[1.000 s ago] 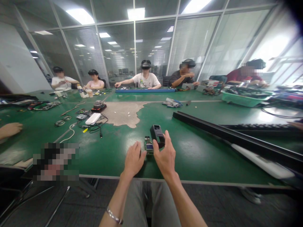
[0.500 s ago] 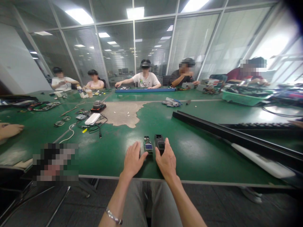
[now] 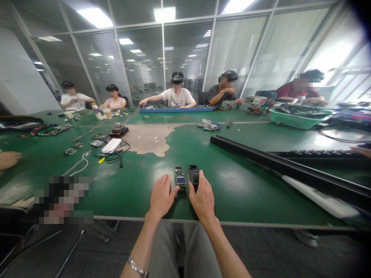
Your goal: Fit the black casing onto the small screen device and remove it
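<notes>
A small green circuit board with a dark blue display (image 3: pixel 181 180) lies on the green tabletop in front of me. My left hand (image 3: pixel 161 196) rests just left of it, fingers stretched out, thumb close to the board's near edge. Right of the board lies a black plastic housing (image 3: pixel 193 172) with openings in its top. My right hand (image 3: pixel 203 196) is open around the near end of this housing, thumb at its left corner and fingers along its right side. Whether those fingertips still touch the housing, I cannot tell.
A long black rail (image 3: pixel 261 158) crosses the right side, with a white bar (image 3: pixel 319 197) beside it. Left of centre lie a white box (image 3: pixel 111 145), cables and glasses (image 3: pixel 74 148). A green basket (image 3: pixel 298 119) stands far right. Several co-workers sit opposite; another person's hand (image 3: pixel 10 159) is at far left.
The black housing, earlier held up and tilted in my right hand, now lies flat beside the circuit board. My right hand lowered with it and its grip loosened. My left hand hardly moved.
</notes>
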A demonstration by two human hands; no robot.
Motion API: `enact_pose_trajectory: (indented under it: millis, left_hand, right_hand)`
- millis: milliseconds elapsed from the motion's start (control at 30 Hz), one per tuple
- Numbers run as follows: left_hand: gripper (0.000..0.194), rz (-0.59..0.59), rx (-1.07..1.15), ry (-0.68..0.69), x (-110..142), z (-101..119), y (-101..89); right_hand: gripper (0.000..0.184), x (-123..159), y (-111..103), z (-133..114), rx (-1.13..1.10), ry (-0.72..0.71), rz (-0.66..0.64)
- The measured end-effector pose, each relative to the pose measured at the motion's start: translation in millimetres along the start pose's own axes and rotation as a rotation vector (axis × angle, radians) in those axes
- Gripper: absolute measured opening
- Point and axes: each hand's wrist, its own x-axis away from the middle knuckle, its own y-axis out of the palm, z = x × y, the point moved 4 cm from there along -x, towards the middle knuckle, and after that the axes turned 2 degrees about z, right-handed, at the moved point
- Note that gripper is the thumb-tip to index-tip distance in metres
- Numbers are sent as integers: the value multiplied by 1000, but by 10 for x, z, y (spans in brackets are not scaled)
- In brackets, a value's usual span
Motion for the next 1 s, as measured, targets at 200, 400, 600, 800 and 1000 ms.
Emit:
enact_pose_trajectory:
  millis: [200, 400, 600, 800, 1000]
  left_hand:
    - [66, -13, -5, -21, -13, 13, -8]
    - [66, -7, 11, -19, -8, 13, -15]
    - [68, -18, 21, -13, 7, 14, -19]
    - [68, -5, 39, -8, 20, 12, -28]
    - [63, 22, 77, -12, 16, -13, -21]
  right_hand:
    - [66, 35, -25, -4, 9, 29, -27]
    - [70, 19, -55, -38, -5, 20, -6]
    - [70, 8, -70, -53, -22, 6, -2]
    - [64, 32, -39, -25, -18, 5, -2]
    - [63, -56, -135, -69, -63, 107, 32]
